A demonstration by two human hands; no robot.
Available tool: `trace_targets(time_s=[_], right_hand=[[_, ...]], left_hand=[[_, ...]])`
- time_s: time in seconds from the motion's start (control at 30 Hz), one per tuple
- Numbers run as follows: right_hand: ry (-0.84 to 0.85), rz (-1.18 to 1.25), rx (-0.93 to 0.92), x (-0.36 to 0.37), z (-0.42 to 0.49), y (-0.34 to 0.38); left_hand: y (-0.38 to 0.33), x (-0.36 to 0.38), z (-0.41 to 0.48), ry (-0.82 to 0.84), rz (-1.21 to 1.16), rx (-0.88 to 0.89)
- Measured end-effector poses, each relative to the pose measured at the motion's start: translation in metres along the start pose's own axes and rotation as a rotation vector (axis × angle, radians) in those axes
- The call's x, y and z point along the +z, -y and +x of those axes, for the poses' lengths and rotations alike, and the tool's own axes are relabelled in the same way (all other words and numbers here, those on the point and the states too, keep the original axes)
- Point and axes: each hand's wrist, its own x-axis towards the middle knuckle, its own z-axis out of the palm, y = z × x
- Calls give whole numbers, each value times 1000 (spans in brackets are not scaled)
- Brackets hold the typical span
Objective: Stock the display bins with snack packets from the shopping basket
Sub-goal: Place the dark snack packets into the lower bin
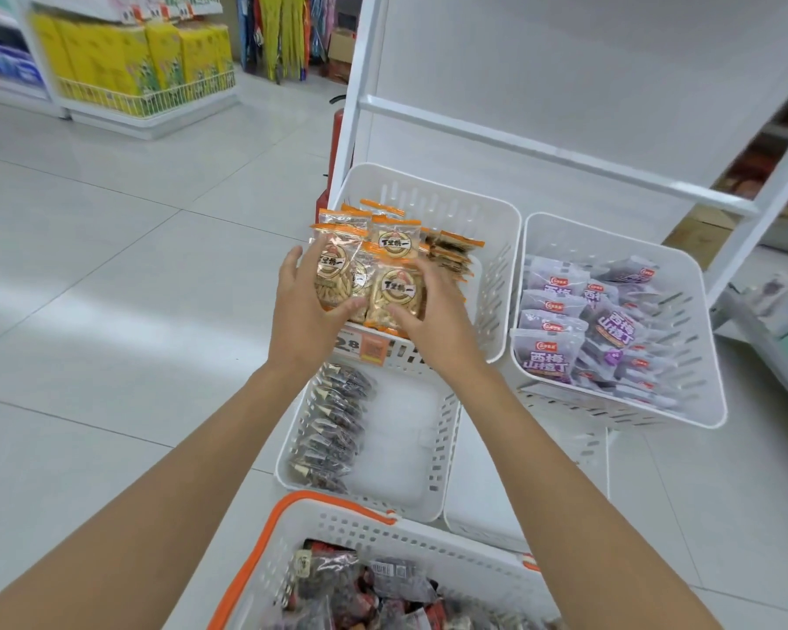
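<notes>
Over the top-left display bin point(456, 204), your left hand point(308, 320) and right hand point(437, 316) grip a bunch of orange-edged snack packets point(394, 247) upright between them; bin's directly underneath, so straight down looks right.

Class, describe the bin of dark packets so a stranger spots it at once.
On the white display rack, find the lower tier beyond the orange-handled shopping basket. The white bin there holds one row of dark packets along its left wall, unlike the fuller bins above.
</notes>
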Motion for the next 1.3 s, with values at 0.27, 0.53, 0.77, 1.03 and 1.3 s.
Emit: trace_targets(time_s=[0.27, 0.53, 0.77, 1.03, 1.3], right_hand=[[104, 292, 108, -14, -6, -5], [-51, 566, 177, -46, -7, 12], [-171, 308, 229, -78, 5, -11], [108, -48, 224, -62, 5, -13], [-50, -78, 18, -65, 1, -2]], left_hand=[[-16, -5, 1, -99, -22, 65], [-49, 13, -14, 68, -79, 200], [-33, 30, 3, 336, 534, 450], [-10, 41, 13, 104, 593, 491], [-17, 44, 19, -31, 348, 447]])
